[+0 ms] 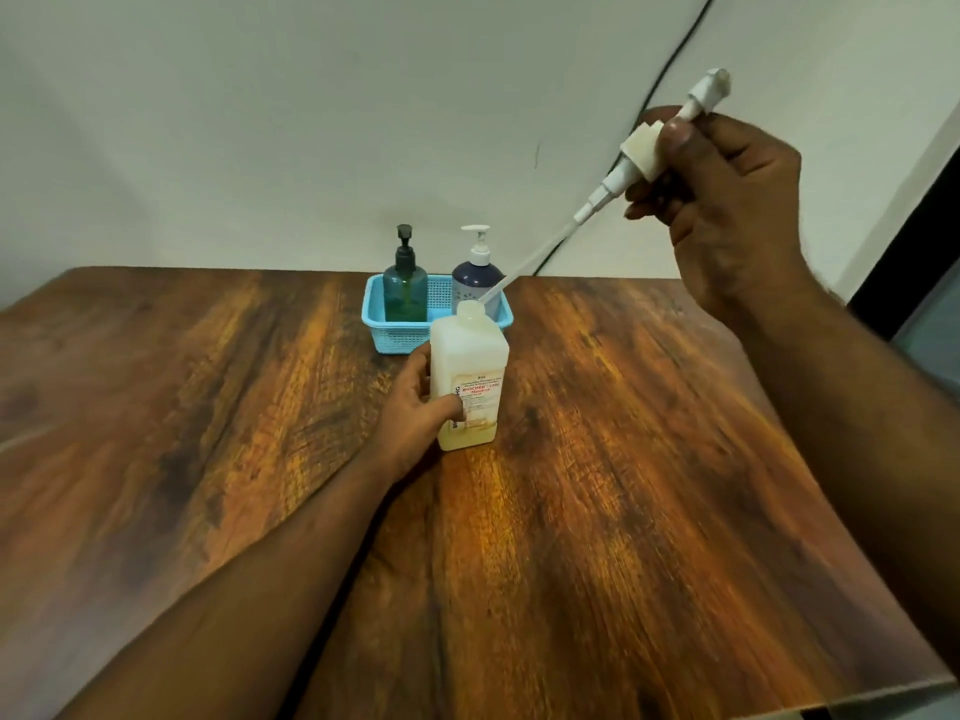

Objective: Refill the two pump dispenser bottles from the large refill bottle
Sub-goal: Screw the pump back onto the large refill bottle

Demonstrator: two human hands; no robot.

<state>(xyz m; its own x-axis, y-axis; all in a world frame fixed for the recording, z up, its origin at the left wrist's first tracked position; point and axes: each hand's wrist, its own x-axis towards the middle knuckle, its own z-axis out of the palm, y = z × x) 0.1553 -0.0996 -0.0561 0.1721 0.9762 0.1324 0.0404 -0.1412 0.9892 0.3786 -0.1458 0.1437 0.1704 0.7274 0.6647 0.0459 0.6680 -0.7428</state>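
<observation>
The large whitish refill bottle [470, 374] stands upright on the wooden table [649, 459], its neck uncapped. My left hand [415, 415] grips its left side low down. My right hand [727, 210] holds the bottle's white pump head [644, 150] raised up to the right, tilted. Its long dip tube [524, 267] slants down, with its tip just above the bottle's mouth. Behind, a blue basket [379, 324] holds two pump dispensers: a green bottle with a black pump [405, 291] and a dark blue bottle with a white pump [475, 278].
A pale wall rises right behind the table's far edge. A black cable [670, 75] runs down the wall behind my right hand. A dark doorway edge [930, 241] shows at the far right.
</observation>
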